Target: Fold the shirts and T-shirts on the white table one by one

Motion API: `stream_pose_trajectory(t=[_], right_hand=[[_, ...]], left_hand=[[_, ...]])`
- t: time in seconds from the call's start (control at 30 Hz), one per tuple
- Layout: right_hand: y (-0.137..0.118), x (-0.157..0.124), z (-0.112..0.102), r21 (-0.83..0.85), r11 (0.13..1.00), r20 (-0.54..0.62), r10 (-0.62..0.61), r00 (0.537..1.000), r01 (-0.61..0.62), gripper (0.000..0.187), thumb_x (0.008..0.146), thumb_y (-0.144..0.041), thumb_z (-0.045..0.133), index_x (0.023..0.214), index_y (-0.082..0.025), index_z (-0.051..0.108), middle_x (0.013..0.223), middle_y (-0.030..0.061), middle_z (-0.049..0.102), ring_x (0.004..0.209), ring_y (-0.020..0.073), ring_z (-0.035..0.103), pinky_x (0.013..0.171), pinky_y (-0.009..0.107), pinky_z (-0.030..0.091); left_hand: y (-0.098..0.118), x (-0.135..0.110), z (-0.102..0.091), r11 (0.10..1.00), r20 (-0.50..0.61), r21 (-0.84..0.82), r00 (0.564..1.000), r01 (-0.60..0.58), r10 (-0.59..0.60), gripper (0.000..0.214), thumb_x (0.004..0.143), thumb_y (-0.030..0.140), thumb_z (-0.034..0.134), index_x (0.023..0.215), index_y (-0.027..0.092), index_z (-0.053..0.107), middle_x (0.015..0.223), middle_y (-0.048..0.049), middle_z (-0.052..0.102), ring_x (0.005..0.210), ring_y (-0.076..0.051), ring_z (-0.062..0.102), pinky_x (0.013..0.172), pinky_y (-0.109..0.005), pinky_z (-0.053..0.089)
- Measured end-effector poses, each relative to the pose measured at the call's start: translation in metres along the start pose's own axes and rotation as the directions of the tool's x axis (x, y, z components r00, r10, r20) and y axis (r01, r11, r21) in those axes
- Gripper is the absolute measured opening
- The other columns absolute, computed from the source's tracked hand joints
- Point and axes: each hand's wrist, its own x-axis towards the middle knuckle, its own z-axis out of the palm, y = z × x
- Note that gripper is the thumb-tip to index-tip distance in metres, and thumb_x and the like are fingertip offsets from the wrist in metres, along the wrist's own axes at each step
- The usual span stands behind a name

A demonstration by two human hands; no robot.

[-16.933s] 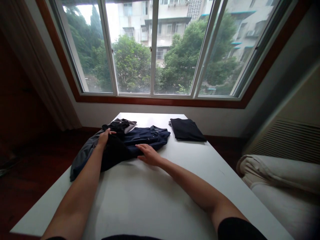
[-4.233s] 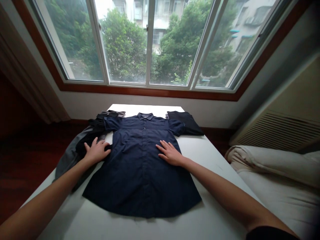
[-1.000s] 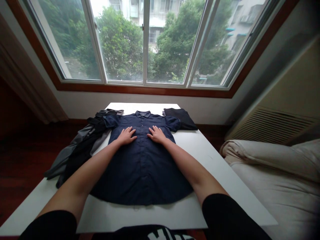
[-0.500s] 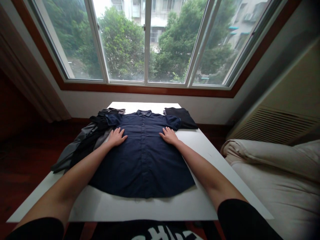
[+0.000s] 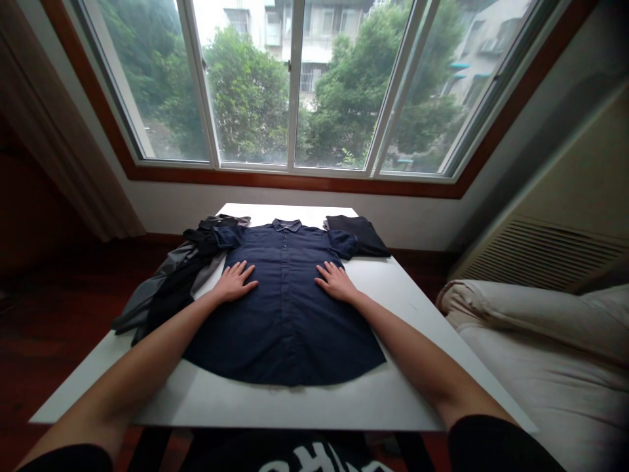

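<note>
My L hand (image 5: 234, 283) lies flat w/ fingers spread, gripping nothing I can see; R hand (image 5: 337, 283) same, well apart from it. Both are on the dark blue shirt (image 5: 287, 328), one nr each side edge, prob. so the pressure's even & the cloth stays smooth. Shirt's front up, buttons running betw. my hands, collar (image 5: 287, 225) beyond them, hem nearer me, so prob. laid straight for easy reach. It's on the white table (image 5: 295, 413). Messy clothes pile (image 5: 171, 298) is just L of my L hand, prob. shoved aside for room; a sleeve meets it, can't tell if on top. Folded dark clothes (image 5: 361, 236) sit beyond my R hand, to its R, prob. kept apart from the loose stuff.
</note>
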Motion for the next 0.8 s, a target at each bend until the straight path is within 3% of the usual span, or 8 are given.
stream_pose_trajectory(t=[0.1, 0.17, 0.3, 0.4, 0.47, 0.57, 0.7, 0.8], right_hand=[[0.026, -0.017, -0.009, -0.021, 0.995, -0.027, 0.098, 0.995, -0.099, 0.077, 0.105, -0.068, 0.03, 0.165, -0.021, 0.032, 0.173, 0.0146, 0.019, 0.16, 0.0314, 0.017, 0.127, 0.054, 0.016], [0.022, -0.027, -0.012, -0.047, 0.991, -0.065, 0.12, 0.991, -0.123, 0.078, 0.104, -0.069, 0.031, 0.165, -0.019, 0.034, 0.172, 0.0163, 0.021, 0.16, 0.0323, 0.016, 0.127, 0.055, 0.015], [-0.032, -0.045, -0.004, -0.058, 0.996, -0.063, -0.074, 0.995, 0.07, 0.083, 0.103, -0.074, 0.028, 0.164, -0.019, 0.035, 0.172, 0.0156, 0.022, 0.161, 0.0325, 0.01, 0.128, 0.056, 0.01], [-0.076, -0.059, 0.006, -0.026, 0.962, -0.026, -0.271, 0.962, 0.271, 0.085, 0.102, -0.076, 0.028, 0.166, -0.02, 0.032, 0.172, 0.0133, 0.02, 0.161, 0.0304, 0.01, 0.129, 0.054, 0.008], [-0.086, -0.07, 0.009, -0.001, 0.953, -0.008, -0.304, 0.953, 0.304, 0.085, 0.102, -0.076, 0.03, 0.167, -0.021, 0.029, 0.172, 0.0122, 0.019, 0.161, 0.03, 0.011, 0.13, 0.052, 0.009], [-0.067, -0.087, 0.006, 0.012, 0.968, 0.0, -0.252, 0.968, 0.252, 0.083, 0.102, -0.074, 0.031, 0.167, -0.022, 0.027, 0.172, 0.0115, 0.019, 0.16, 0.0306, 0.014, 0.129, 0.053, 0.013], [-0.026, -0.112, -0.002, -0.025, 0.986, -0.051, -0.169, 0.984, 0.168, 0.08, 0.103, -0.073, 0.034, 0.166, -0.023, 0.032, 0.171, 0.012, 0.022, 0.16, 0.0316, 0.015, 0.128, 0.056, 0.017], [-0.023, -0.129, -0.008, -0.045, 0.984, -0.087, -0.174, 0.981, 0.171, 0.079, 0.102, -0.07, 0.039, 0.165, -0.023, 0.034, 0.171, 0.0127, 0.023, 0.16, 0.0325, 0.014, 0.128, 0.058, 0.017]], left_hand=[[-0.015, -0.015, -0.006, 0.999, 0.057, 0.006, 0.998, 0.039, -0.04, 0.09, 0.097, 0.08, 0.028, 0.168, 0.023, 0.025, 0.174, -0.0154, 0.014, 0.16, -0.036, 0.014, 0.125, -0.056, 0.015], [-0.007, -0.024, -0.008, 1.0, 0.052, 0.009, 0.998, 0.022, -0.022, 0.092, 0.097, 0.081, 0.03, 0.168, 0.023, 0.026, 0.174, -0.0163, 0.013, 0.16, -0.037, 0.012, 0.125, -0.057, 0.012], [0.048, -0.037, -0.008, 0.988, 0.019, -0.026, 0.988, -0.152, 0.153, 0.09, 0.097, 0.081, 0.033, 0.167, 0.024, 0.029, 0.174, -0.0159, 0.014, 0.161, -0.036, 0.011, 0.126, -0.058, 0.01], [0.097, -0.046, -0.005, 0.94, -0.027, -0.043, 0.941, -0.339, 0.339, 0.088, 0.096, 0.08, 0.037, 0.167, 0.027, 0.029, 0.174, -0.0131, 0.013, 0.161, -0.034, 0.011, 0.127, -0.057, 0.009], [0.113, -0.054, -0.003, 0.909, -0.033, -0.044, 0.91, -0.414, 0.413, 0.086, 0.098, 0.078, 0.038, 0.167, 0.029, 0.027, 0.175, -0.0113, 0.013, 0.161, -0.033, 0.011, 0.128, -0.056, 0.008], [0.104, -0.073, 0.001, 0.909, -0.028, -0.04, 0.91, -0.414, 0.413, 0.081, 0.101, 0.074, 0.036, 0.168, 0.03, 0.024, 0.175, -0.0097, 0.014, 0.161, -0.032, 0.013, 0.129, -0.055, 0.009], [0.06, -0.105, -0.002, 0.943, -0.02, -0.042, 0.944, -0.331, 0.33, 0.08, 0.101, 0.072, 0.039, 0.167, 0.03, 0.025, 0.174, -0.0105, 0.015, 0.16, -0.033, 0.015, 0.128, -0.055, 0.013], [0.04, -0.129, -0.009, 0.947, -0.001, -0.056, 0.949, -0.316, 0.316, 0.079, 0.102, 0.071, 0.041, 0.168, 0.031, 0.023, 0.174, -0.0101, 0.015, 0.16, -0.033, 0.016, 0.128, -0.056, 0.015]])
